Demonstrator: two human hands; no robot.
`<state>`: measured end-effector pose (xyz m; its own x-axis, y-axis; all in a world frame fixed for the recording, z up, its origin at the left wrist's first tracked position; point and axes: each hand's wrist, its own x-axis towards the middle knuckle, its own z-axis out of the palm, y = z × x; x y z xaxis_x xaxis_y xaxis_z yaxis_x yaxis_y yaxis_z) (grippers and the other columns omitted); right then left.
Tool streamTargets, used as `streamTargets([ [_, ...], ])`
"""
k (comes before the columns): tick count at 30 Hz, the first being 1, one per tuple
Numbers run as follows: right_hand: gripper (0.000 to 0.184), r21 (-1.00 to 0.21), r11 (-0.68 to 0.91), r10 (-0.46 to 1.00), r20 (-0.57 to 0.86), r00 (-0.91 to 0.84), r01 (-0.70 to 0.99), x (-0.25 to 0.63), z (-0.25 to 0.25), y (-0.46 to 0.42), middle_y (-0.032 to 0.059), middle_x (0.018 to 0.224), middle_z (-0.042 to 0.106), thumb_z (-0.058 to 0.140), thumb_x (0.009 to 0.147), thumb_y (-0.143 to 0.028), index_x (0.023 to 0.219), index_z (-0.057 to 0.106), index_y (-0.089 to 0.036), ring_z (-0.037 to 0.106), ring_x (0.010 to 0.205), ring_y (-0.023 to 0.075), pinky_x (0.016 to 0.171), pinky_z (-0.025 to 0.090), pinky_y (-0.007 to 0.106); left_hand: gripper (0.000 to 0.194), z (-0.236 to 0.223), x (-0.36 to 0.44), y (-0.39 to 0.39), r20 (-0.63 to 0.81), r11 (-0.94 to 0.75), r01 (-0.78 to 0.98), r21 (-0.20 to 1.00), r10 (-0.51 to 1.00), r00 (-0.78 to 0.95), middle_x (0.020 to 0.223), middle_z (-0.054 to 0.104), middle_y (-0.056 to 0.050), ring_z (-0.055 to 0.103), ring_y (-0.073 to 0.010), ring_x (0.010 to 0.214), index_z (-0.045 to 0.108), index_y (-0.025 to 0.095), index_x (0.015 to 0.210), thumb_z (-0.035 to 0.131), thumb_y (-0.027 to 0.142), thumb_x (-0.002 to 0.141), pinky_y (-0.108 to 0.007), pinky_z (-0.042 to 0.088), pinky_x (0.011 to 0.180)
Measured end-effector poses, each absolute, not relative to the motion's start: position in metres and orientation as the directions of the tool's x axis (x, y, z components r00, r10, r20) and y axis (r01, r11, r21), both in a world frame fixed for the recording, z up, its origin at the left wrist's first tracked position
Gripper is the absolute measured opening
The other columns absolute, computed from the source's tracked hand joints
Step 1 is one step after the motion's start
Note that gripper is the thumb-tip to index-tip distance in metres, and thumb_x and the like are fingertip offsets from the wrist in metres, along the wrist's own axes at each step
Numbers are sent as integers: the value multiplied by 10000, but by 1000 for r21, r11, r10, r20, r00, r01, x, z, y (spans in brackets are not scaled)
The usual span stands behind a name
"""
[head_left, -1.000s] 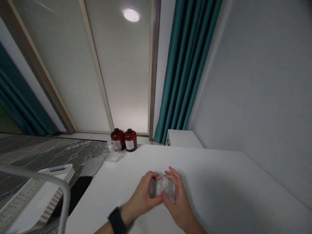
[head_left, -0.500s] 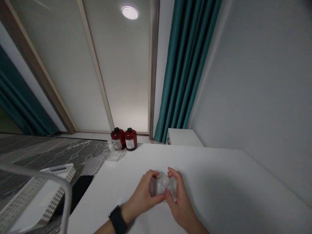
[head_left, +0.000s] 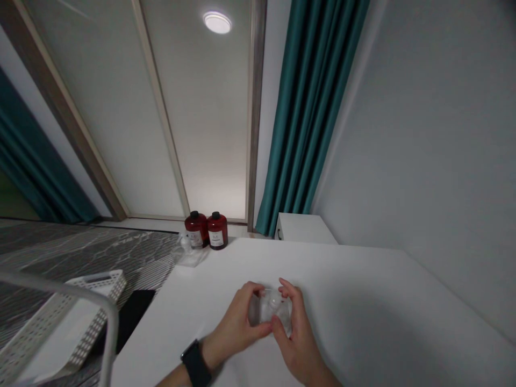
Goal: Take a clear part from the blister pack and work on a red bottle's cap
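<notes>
- Left hand (head_left: 238,321) and right hand (head_left: 297,330), each grip closed around one clear, knobbed plastic piece (head_left: 271,307)
- Two dark-capped red bottles (head_left: 217,231) stand on one white bench (head_left: 342,301)

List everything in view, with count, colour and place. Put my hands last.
Clear plastic item: one, see-through, between the hands
Bottles: two, red with dark caps, far left table corner
Clear packet: one, see-through, beside the bottles
Table: one, white, under the hands
Basket: one, white, left of the table
Flat thing: one, black, by the basket
Curved bar: one, grey, lower left
Cabinet: one, white, beyond the table
Curtains: two, teal, flanking the door panels
Door panels: two, pale, far side
Round light: one, white, top
Floor: grey, left
Wall: grey, right
Watch: one, black, left wrist
Hands: two, left and right, bottom centre
</notes>
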<state>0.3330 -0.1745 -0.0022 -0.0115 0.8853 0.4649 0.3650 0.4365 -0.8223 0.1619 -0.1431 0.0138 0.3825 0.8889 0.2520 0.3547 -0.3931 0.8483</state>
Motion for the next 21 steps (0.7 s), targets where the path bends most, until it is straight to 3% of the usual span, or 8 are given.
streamTargets([
  [4, 565, -826, 442, 882, 471, -4, 350, 333, -3, -174, 86, 1219, 549, 492, 906, -172, 1445, 341, -246, 552, 1175, 242, 1049, 446, 409, 509, 14, 162, -143, 246, -390, 361, 847, 890, 384, 1131, 600, -83, 562, -268, 1045, 508, 202, 1176, 735, 231, 722, -408, 446, 944],
  [9, 561, -818, 475, 875, 479, -73, 324, 332, 1, -174, 99, 1344, 523, 496, 908, -164, 1439, 343, -257, 518, 1271, 249, 1072, 443, 410, 503, 12, 162, -143, 262, -396, 343, 852, 889, 375, 1129, 607, -77, 572, -264, 1038, 519, 206, 1177, 731, 227, 721, -404, 458, 939],
  [14, 540, -810, 447, 875, 485, 3, 380, 331, -2, -172, 81, 1210, 570, 509, 889, -148, 1405, 390, -254, 567, 1175, 246, 1038, 471, 418, 534, 13, 162, -143, 254, -382, 347, 856, 898, 360, 1138, 608, -86, 576, -275, 1038, 514, 209, 1184, 737, 231, 700, -416, 464, 938],
  [21, 513, -816, 460, 877, 480, -33, 351, 331, 0, -171, 92, 1294, 562, 512, 880, -138, 1374, 426, -247, 549, 1232, 239, 1057, 459, 402, 486, 16, 162, -143, 253, -387, 355, 851, 895, 367, 1098, 610, -77, 571, -266, 1021, 524, 204, 1158, 714, 229, 711, -403, 457, 928],
])
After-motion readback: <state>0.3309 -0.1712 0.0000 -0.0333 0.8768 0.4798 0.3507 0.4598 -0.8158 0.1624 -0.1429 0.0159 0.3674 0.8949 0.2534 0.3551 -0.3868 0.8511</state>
